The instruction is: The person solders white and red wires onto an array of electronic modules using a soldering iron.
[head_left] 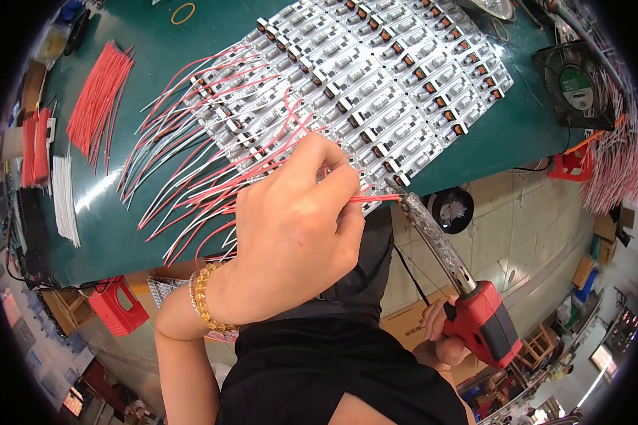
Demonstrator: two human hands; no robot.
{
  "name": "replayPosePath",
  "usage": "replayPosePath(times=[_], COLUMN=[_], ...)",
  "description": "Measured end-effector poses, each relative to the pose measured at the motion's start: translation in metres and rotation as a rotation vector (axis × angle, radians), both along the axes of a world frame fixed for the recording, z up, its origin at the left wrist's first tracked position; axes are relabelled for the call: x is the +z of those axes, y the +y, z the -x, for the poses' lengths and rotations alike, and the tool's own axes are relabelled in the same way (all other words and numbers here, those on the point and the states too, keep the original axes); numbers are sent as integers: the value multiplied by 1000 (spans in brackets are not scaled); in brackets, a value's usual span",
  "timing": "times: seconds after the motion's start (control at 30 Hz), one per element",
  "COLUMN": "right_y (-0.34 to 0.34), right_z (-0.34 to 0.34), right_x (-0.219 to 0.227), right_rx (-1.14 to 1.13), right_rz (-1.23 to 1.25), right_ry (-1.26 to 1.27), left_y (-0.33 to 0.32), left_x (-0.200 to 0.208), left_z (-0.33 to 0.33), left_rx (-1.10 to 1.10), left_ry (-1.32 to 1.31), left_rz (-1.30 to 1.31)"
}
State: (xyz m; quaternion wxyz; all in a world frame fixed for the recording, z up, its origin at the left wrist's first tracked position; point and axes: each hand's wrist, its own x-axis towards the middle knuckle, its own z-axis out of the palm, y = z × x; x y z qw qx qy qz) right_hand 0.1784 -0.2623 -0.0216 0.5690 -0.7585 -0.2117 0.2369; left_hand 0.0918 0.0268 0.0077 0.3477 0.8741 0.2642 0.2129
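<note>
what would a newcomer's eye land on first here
The slanted sheet of circuit boards on the green table, red and white wires fanning from its left side. Just below centre, the left hand holds red wires near the soldering iron's tip; the right hand grips its red-and-black handle, lower right.

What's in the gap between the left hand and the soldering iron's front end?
Red wires bridge it in the head view, reaching from the left hand to the soldering iron, circuit boards behind them.

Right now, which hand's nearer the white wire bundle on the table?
Left. The left hand is right of the white wire bundle, holding red wires; the right hand is farther right, gripping the soldering iron.
</note>
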Motion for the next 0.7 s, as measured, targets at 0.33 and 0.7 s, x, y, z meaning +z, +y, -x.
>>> replayPosePath(times=[0.33,0.7], right_y=[26,-27], right_z=[-7,-6], right_x=[9,-16], right_rx=[209,156], right_rz=[-324,-379], right_ry=[177,263], left_y=[19,-25], left_x=[1,-9], left_z=[14,-1], left_rx=[-16,74], left_ry=[-268,-84], left_rz=[-378,-62])
